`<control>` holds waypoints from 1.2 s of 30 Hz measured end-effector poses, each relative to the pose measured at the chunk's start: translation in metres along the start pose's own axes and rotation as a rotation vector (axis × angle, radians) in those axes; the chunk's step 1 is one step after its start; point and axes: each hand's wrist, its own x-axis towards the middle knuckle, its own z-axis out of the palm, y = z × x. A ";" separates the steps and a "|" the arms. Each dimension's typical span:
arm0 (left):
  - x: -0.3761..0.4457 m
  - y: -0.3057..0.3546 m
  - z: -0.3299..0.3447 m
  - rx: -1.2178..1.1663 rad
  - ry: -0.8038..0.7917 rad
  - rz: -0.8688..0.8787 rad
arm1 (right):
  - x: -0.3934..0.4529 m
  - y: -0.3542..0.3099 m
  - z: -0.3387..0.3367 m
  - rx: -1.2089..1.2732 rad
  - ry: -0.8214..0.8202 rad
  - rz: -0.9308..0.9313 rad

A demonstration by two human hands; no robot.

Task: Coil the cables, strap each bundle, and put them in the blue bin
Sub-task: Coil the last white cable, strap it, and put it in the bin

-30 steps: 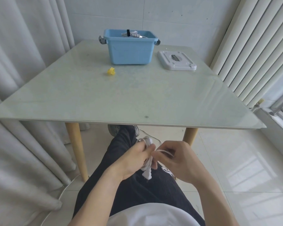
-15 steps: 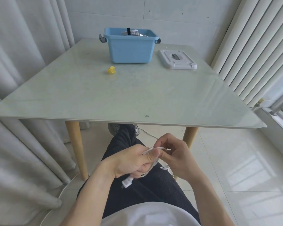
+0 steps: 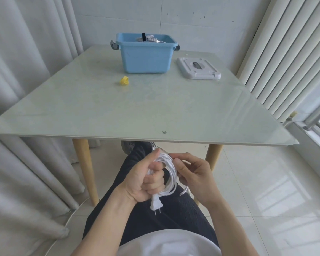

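We look down from head height at our own two hands, held above our lap in front of the near edge of a pale glass worktop.

Our left hand is curled into a closed grip around a coil of white cable, the fingers wrapped through the loops so the bundle stands roughly upright against the palm. A white two-pin plug hangs from the bottom of the coil, its prongs pointing down towards our dark trousers.

Our right hand sits just beside the coil on its right. Its thumb and forefinger are pinched on a strand at the top of the loops, and the other fingers are loosely curled. A loose length of the cable trails down below this hand.

Far across the worktop, well apart from our hands, stands the blue bin, open at the top. Inside it we can see pale coiled cables with a black strap standing up among them. To the right of the bin a white lid lies flat on the worktop. To the front left of the bin is a small yellow strap, lying by itself.
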 end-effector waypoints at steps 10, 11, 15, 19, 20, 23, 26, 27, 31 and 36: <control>0.015 0.002 -0.018 -0.641 0.612 0.365 | -0.009 -0.006 0.000 -0.720 -0.183 0.260; 0.015 0.004 -0.022 -0.690 0.659 0.405 | -0.010 -0.008 0.001 -0.766 -0.231 0.274; 0.011 0.014 -0.034 -0.646 0.803 0.552 | -0.011 -0.011 0.000 -0.877 -0.329 0.317; 0.023 0.005 -0.027 -0.313 1.000 0.541 | -0.012 -0.018 0.005 -0.957 -0.425 0.318; 0.027 0.001 -0.020 -0.167 1.059 0.590 | -0.013 -0.020 0.008 -0.959 -0.440 0.298; 0.030 -0.005 -0.009 0.295 1.032 0.627 | -0.016 -0.028 0.013 -0.958 -0.350 0.161; 0.022 -0.004 -0.006 0.574 0.778 0.455 | -0.012 -0.032 0.007 -0.934 -0.119 0.054; 0.019 -0.003 -0.002 0.674 0.677 0.363 | -0.012 -0.033 0.006 -0.900 -0.076 0.036; 0.011 -0.007 0.016 1.022 0.359 0.055 | -0.013 -0.039 0.001 -0.720 -0.036 0.036; 0.002 0.000 0.025 0.841 0.077 -0.065 | 0.001 -0.038 -0.014 -0.559 0.056 0.033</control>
